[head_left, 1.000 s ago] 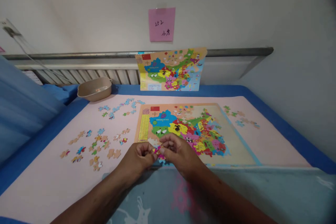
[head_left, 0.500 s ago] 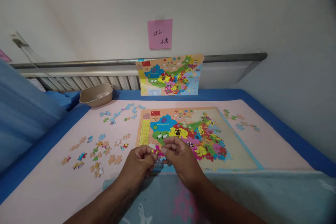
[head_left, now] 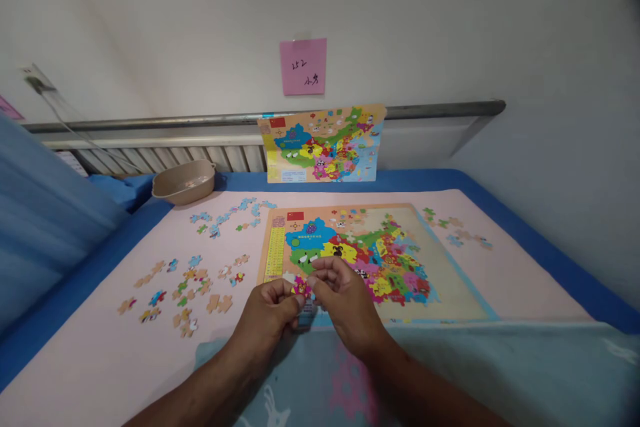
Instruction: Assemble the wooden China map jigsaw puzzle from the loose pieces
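Between my two hands is a small magenta and yellow puzzle piece (head_left: 301, 286). My left hand (head_left: 267, 310) pinches its left side with thumb and forefinger. The thumb and fingertips of my right hand (head_left: 345, 300) are closed on its right side. Both hands hover over the lower left part of a partly filled map jigsaw board (head_left: 273, 233). Joined coloured pieces fill its left and middle, while bare backing shows at its right and lower right. My hands hide part of the board's lower edge.
Loose pieces (head_left: 193, 283) lie scattered on the pink cloth (head_left: 100, 340) at left, with more pieces (head_left: 455, 227) at right. A beige basin (head_left: 183, 193) stands at the back left. A printed reference map (head_left: 323, 147) leans against the rail (head_left: 440, 110).
The piece has turned slightly between my fingertips. My hands stay in nearly the same spot over the board, and the other pieces have not moved.
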Demonstrator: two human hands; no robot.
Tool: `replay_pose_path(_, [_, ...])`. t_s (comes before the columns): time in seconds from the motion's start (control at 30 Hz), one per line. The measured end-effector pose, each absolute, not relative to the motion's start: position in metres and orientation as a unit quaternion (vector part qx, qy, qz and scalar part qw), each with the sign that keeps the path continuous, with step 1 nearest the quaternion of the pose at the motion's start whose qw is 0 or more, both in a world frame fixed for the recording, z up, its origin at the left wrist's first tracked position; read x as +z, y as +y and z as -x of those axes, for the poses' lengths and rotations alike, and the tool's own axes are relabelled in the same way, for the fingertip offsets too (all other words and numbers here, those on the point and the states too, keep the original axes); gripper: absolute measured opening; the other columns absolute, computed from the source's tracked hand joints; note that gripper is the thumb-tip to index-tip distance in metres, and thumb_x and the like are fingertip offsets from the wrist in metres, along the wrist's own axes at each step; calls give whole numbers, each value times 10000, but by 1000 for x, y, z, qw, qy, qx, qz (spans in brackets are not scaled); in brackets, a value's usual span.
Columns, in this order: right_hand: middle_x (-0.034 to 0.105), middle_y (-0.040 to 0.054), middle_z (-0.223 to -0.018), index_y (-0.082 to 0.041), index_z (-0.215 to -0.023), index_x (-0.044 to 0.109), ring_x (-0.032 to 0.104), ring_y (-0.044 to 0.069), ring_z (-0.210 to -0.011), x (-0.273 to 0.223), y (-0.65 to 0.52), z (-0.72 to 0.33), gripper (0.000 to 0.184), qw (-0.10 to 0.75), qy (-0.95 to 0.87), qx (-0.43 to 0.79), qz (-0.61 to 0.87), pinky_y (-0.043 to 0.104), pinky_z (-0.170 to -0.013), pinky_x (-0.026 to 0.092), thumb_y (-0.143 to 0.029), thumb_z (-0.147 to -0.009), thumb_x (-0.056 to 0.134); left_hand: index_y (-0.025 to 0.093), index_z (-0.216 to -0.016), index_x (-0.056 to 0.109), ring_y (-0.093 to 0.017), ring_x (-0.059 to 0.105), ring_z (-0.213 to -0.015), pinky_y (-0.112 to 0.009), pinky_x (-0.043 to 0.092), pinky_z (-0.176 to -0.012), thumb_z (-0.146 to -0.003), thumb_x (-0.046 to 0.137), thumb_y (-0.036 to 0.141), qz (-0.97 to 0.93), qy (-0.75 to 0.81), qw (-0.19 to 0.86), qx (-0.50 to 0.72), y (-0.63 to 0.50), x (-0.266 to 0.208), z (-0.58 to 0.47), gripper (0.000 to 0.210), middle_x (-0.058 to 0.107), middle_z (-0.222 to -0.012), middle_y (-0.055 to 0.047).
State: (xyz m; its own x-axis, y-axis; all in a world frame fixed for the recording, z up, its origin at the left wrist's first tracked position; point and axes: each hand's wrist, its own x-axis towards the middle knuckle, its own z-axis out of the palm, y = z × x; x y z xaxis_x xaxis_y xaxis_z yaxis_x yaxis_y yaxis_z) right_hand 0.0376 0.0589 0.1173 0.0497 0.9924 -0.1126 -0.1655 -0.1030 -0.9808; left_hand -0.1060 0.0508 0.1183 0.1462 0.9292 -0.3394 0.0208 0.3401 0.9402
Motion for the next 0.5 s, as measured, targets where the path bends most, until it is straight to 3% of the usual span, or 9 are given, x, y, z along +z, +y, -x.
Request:
replay_pose_path(0.2, [647,29,-828,-178,-982,591,611,186,-753,117,60,-38,311,521,-422,547,502,282,-633,461,-325,-717,663,173,-635,521,-71,343,-407,-250,214,-448,-644,696,397,-434,532,623,375,51,117,104,285,499,-463,20])
replay_pose_path(0.5, [625,10,-761,-184,-921,593,590,174,-695,117,61,-36,248,530,-412,540,507,259,-589,426,-280,-698,642,170,-603,517,-79,366,-404,-245,221,-452,-652,755,389,-391,522,643,401,51,105,101,327,483,-455,21])
